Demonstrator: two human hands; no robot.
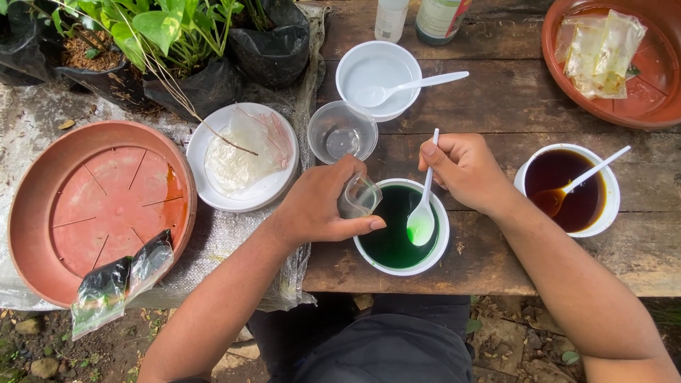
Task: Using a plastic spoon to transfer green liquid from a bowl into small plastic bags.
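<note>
- Far left: terracotta saucer [92,206] on grey sheeting, a clear plastic bag with dark residue [117,284] draped over its near rim. Potted plants in black bags [163,50] stand behind it.
- White plate [241,157] holds crumpled clear plastic bags; untouched.
- Empty clear plastic cup [342,132] stands upright on the bench [496,106], just behind the left hand.
- Left hand [319,206]: fingers curled closed around a small clear cup [359,195], tilted with its mouth over the left rim of the white bowl of green liquid [401,227]. Whether liquid is running out cannot be told.
- Step in hand, as judged: dosing the green liquid from the small cup while the spoon works it.
- Right hand [464,170]: fingers pinched shut on the handle of a white plastic spoon [423,209], its bowl dipped in the green liquid.
- Next move likely calls for holding the tilt steady over the rim and stirring gently, so nothing slops onto the bench.
- Behind: white bowl of clear liquid [377,78] with its own spoon, and two bottles [418,18] at the top edge.
- Right: white bowl of brown liquid [567,190], spoon resting in it; terracotta dish [638,106] with clear bags at far right.
</note>
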